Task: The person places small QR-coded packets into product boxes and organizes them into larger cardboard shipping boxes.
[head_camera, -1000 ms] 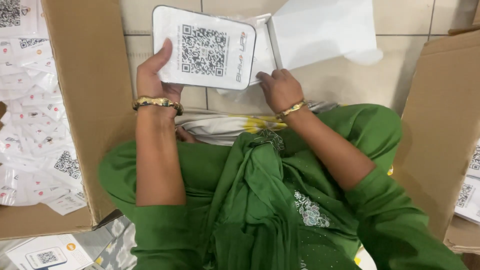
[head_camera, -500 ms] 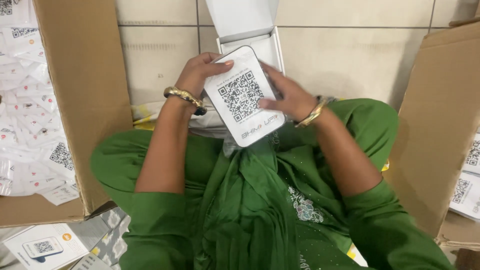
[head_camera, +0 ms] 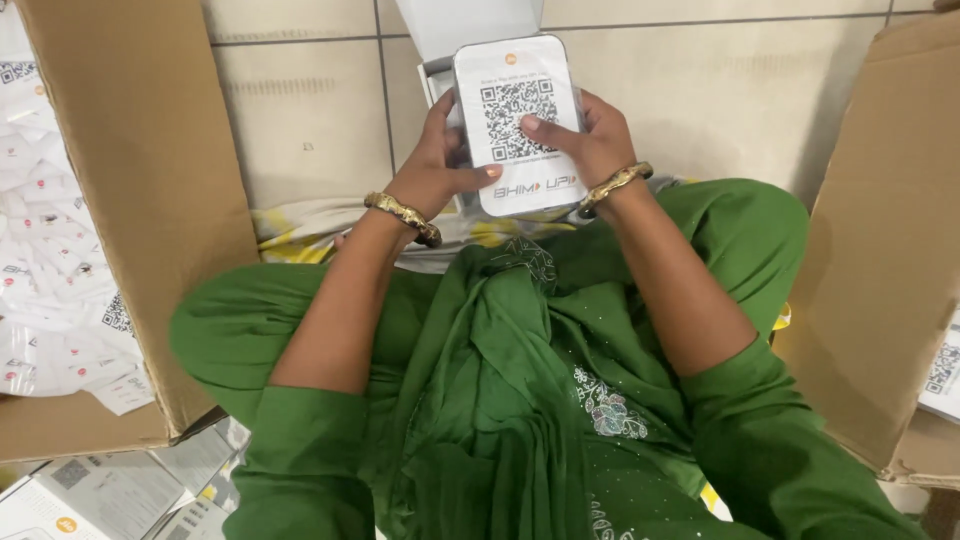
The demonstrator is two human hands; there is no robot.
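Head view: left hand [head_camera: 435, 165] and right hand [head_camera: 590, 135] both clamped on white code-printed device [head_camera: 518, 120], held upright over open white box [head_camera: 445, 60] on tiled floor [head_camera: 300, 110]. Seemingly mid-packing; next calls for lowering squarely into box.

The white box [head_camera: 470, 30] behind the card [head_camera: 520, 125] is mostly hidden; the picture's edges crop both cardboard cartons [head_camera: 130, 200].
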